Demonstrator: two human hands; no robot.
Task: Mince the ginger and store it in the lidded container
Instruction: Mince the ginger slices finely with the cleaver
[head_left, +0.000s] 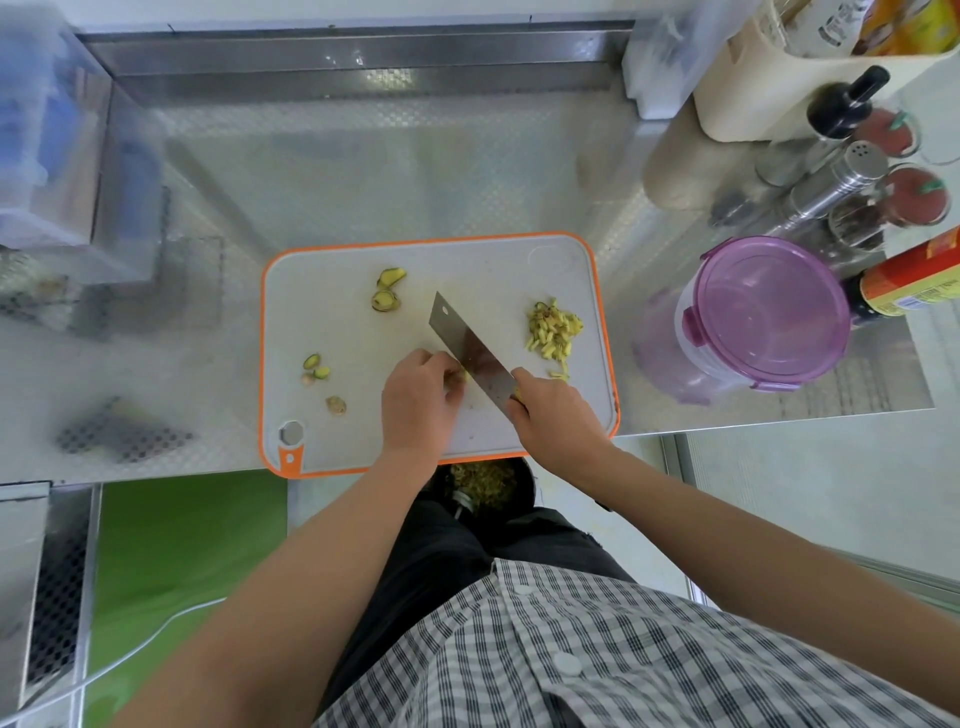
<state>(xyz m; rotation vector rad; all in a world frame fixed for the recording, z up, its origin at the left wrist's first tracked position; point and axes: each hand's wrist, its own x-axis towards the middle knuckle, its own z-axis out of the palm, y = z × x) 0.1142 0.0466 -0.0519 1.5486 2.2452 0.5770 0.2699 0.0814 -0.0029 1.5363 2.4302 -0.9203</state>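
White rectangular plastic cutting board with orange rim (311, 322) sits at the front edge of the embossed stainless-steel worktop (363, 171). Right hand (558, 421) is wrapped round the handle of a flat rectangular steel cleaver (470, 348), the handle hidden in the fist. The smooth blade runs diagonally toward the board's back, between the 2 hands, near the board's front edge. Left hand (418, 402) is just left of the blade, fingers curled, pinching a small pale-yellow ginger piece (464, 375). The piece is mostly hidden under the fingertips and right against the blade. Loose pile of short yellow ginger strips (553, 330) lies near the board's right edge, apart from both hands; a few stray strips (560, 373) lie just beside the right hand. Thin curled greenish-brown peel scraps (387, 291) lie toward the board's back middle, smaller scraps (317, 368) near its left edge. Round translucent purple plastic container with clip-on lid (753, 322) stands on the worktop just right of the board, lid on. Shiny steel shakers (841, 182) stand behind it toward the right back corner.
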